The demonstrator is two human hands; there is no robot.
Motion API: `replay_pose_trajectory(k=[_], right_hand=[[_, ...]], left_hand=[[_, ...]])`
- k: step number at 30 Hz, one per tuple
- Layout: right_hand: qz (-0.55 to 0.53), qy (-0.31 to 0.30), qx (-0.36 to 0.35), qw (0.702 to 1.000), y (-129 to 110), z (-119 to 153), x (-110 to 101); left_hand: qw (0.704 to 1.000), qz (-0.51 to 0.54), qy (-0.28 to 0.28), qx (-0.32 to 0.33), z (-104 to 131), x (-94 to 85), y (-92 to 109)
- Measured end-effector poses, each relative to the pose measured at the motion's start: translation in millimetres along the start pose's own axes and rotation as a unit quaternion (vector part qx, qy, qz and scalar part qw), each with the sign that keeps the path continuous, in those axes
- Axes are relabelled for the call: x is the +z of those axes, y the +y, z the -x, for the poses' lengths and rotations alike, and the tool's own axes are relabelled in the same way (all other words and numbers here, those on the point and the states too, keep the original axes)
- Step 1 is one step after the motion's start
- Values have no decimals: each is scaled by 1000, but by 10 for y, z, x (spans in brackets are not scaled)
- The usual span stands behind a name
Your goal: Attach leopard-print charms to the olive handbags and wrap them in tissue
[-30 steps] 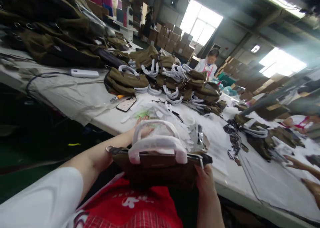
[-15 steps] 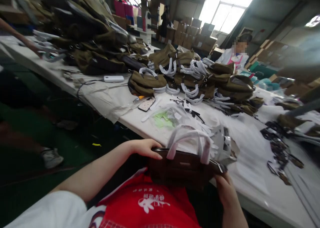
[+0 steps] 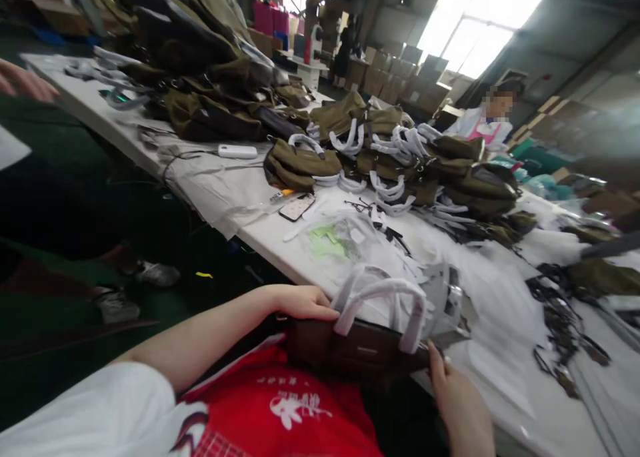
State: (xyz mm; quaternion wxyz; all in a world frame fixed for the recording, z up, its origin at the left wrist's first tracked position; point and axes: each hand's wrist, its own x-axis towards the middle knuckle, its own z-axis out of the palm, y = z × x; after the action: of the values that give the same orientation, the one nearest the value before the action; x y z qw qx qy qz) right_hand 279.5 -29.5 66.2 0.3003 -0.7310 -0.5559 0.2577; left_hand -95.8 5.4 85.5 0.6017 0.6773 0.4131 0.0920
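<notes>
A dark brown handbag (image 3: 345, 350) with two handles wrapped in white is held at the table's near edge, in front of a red apron. My left hand (image 3: 307, 302) grips its top edge beside the left handle, thumb toward the handle. At the bag's right end, my right hand (image 3: 453, 383) pinches the top corner. The lower part of the bag is dark and hard to make out. Just beyond it lies a clear plastic bag with green pieces (image 3: 327, 240).
Olive-brown bags (image 3: 400, 157) with white-wrapped handles are piled along the white table (image 3: 240, 203). A phone (image 3: 297, 207), a white power bank (image 3: 237, 151) and dark straps (image 3: 560, 310) lie there too. Another person's hand (image 3: 27, 80) is at far left; a co-worker (image 3: 487, 127) stands behind the table.
My left hand has shifted along the bag's top toward the left handle, and the bag has tilted slightly. The other person's hand at left has moved away from the table.
</notes>
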Motion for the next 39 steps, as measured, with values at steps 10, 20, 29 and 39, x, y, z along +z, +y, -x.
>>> replay_pose_trajectory(k=[10,20,29,39], right_hand=[[-203,-256,32,945,-711,158,219],[-163,-533,-107,823,-1203,356,330],[-148,-566,-162,795,-1205,870,958],[-320,-485,263,770,-1101,823,1354]], left_hand=[[1000,21,-2,14,-18,109,97],[988,146,34,21,22,328,59],[928,337,153,-50,-73,438,-28],[892,414,174,-42,-106,509,17]])
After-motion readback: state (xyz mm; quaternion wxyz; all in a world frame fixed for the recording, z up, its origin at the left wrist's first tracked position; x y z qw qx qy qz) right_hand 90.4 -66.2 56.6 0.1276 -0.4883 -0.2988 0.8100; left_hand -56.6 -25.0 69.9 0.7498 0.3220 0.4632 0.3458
